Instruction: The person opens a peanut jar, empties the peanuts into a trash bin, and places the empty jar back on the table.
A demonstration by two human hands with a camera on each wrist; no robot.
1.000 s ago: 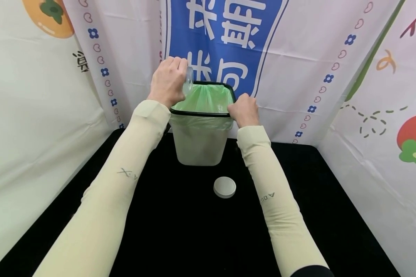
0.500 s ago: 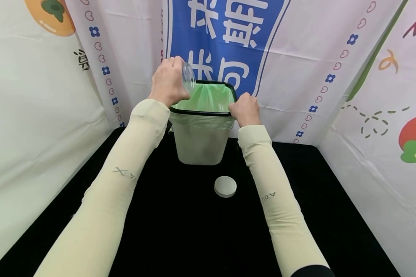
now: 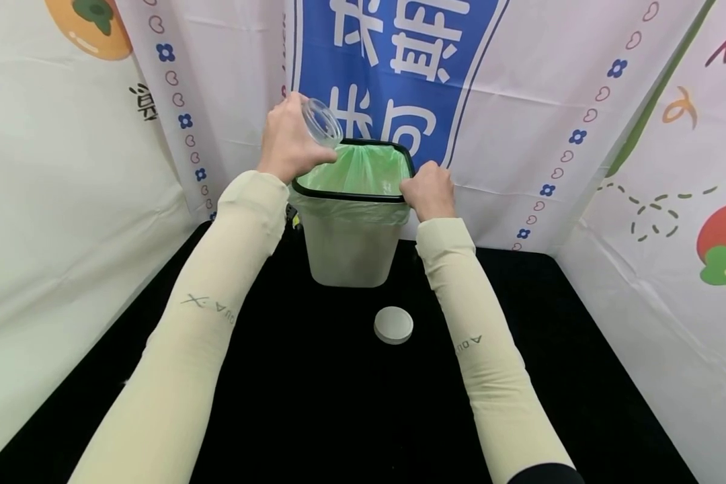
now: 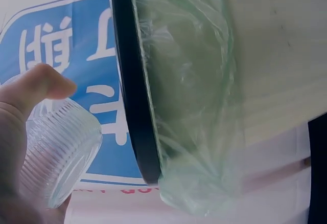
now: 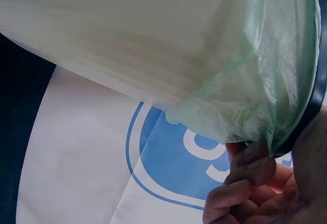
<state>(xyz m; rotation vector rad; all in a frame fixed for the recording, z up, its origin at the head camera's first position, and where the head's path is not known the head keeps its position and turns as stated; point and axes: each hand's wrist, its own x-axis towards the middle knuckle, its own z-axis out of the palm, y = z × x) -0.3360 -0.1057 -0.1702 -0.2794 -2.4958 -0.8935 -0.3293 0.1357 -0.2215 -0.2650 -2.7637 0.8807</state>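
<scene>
My left hand point(image 3: 287, 141) holds a clear jar point(image 3: 323, 124) above the left side of a bin point(image 3: 353, 252). Ribbed sides show on the jar point(image 4: 61, 147) in the left wrist view, and I see no contents in it. The bin is whitish with a black rim point(image 3: 351, 197) and a green plastic bag point(image 3: 366, 169) lining it. At the rim's right side, my right hand point(image 3: 428, 191) grips the rim and the bag's folded edge; in the right wrist view its fingers point(image 5: 253, 170) curl under that edge. The bin's bottom inside is hidden.
A white round lid point(image 3: 393, 324) lies on the black tabletop point(image 3: 314, 396), in front of the bin. Printed cloth walls point(image 3: 520, 81) stand behind and at both sides. A small dark and yellow thing point(image 3: 294, 216) shows partly behind the bin's left side.
My left hand has turned and shifted slightly left and up with the jar, so more of the jar shows beside the fingers. The right hand stays at the rim.
</scene>
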